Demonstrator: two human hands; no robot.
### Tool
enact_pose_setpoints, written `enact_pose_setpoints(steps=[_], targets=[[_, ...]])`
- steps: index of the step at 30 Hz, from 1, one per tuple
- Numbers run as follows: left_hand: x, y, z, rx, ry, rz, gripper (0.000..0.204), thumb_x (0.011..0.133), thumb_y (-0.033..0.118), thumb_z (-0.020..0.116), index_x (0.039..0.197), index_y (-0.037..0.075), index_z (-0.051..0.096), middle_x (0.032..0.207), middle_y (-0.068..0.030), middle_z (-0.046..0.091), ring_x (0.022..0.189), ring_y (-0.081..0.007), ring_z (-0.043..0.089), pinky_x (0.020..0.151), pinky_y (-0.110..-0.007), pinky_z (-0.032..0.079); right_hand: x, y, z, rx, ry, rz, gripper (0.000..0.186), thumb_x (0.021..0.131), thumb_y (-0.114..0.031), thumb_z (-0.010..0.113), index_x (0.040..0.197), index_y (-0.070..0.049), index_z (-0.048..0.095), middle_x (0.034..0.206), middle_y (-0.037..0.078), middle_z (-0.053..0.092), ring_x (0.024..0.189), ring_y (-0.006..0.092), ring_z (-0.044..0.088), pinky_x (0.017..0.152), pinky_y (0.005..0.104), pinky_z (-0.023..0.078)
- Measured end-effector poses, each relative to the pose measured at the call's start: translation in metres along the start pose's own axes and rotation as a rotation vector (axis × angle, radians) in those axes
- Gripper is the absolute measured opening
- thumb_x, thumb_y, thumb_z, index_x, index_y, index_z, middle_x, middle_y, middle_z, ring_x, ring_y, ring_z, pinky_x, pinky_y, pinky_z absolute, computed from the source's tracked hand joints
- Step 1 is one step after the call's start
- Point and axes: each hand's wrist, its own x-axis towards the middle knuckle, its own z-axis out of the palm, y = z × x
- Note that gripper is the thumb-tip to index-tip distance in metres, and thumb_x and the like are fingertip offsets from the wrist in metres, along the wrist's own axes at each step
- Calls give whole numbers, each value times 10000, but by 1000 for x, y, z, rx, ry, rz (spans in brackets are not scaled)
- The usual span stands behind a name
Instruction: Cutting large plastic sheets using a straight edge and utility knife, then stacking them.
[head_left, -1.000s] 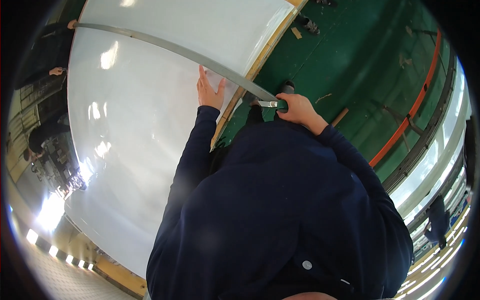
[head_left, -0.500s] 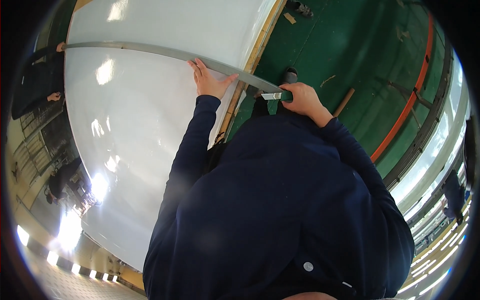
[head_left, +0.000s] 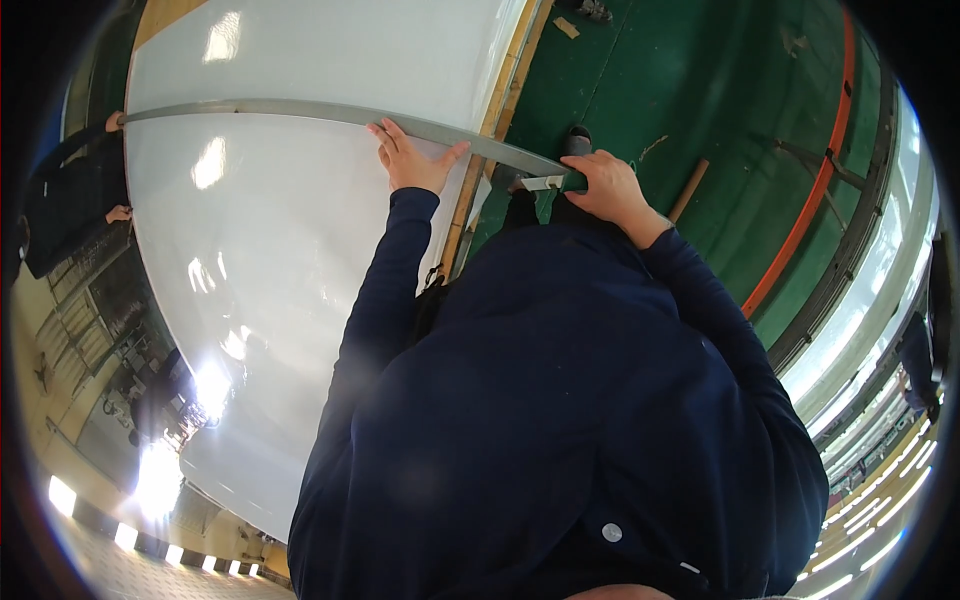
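A long grey metal straightedge (head_left: 300, 108) lies across a glossy white sheet (head_left: 290, 190), its near end sticking out past the sheet's right edge. My left hand (head_left: 413, 165) rests at the straightedge with fingers spread, fingertips touching its lower edge. Beyond the sheet's edge, my right hand (head_left: 610, 188) is closed around the green handle of a utility knife (head_left: 543, 184). The pale blade points left, just below the end of the straightedge. My right fingers partly hide the handle and that end.
At the far left a co-worker's hand (head_left: 114, 121) is on the straightedge's other end. A wooden edge (head_left: 510, 90) runs along the sheet's right side. Green floor (head_left: 690, 80) lies to the right, with a brown tube (head_left: 689, 190) and an orange rail (head_left: 822, 190).
The view has shifted slightly. My right thumb has come up over the end of the straightedge. My left hand keeps its place on the straightedge.
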Motion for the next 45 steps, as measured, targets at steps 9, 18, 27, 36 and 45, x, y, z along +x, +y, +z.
enact_pose_setpoints(steps=[9, 18, 27, 36, 45], targets=[[1, -1, 4, 2, -23, -18, 1478, 658, 754, 793, 1570, -84, -14, 1637, -328, -75, 1478, -527, 170, 1171, -514, 331, -64, 30, -25, -57, -5, 78, 631, 649, -134, 828, 1256, -136, 655, 1053, 48, 660, 994, 275, 622, 836, 401, 546], [6, -11, 10, 0, 22, 80, 1505, 661, 787, 764, 1544, -136, -32, 1609, -387, -80, 1532, -479, 16, 1238, -506, 142, -121, 65, -49, 80, 282, 221, 498, 657, -38, 785, 1144, -112, 710, 1075, 80, 708, 999, 295, 666, 869, 389, 551], [9, -11, 11, 5, 41, 107, 1482, 679, 758, 773, 1526, -173, -9, 1593, -420, -44, 1533, -473, -12, 1240, -492, 126, -142, 121, -54, 419, 532, 691, 247, 906, -176, 667, 1106, -60, 754, 828, 36, 750, 798, 109, 685, 752, 296, 525], [3, -5, 5, -38, 21, 57, 1454, 694, 734, 782, 1526, -174, 10, 1594, -417, -52, 1530, -482, 5, 1237, -479, 158, -129, 103, -26, 689, 49, 684, 350, 893, -280, 778, 1131, -25, 749, 859, 20, 716, 830, 83, 631, 802, 271, 503], [0, -5, 5, -77, 3, 50, 1450, 706, 740, 772, 1530, -167, -3, 1598, -406, -80, 1533, -472, -28, 1242, -466, 151, -130, 94, -27, 763, 37, 677, 316, 887, -226, 792, 1120, -18, 748, 855, 1, 698, 821, 76, 611, 804, 273, 496]])
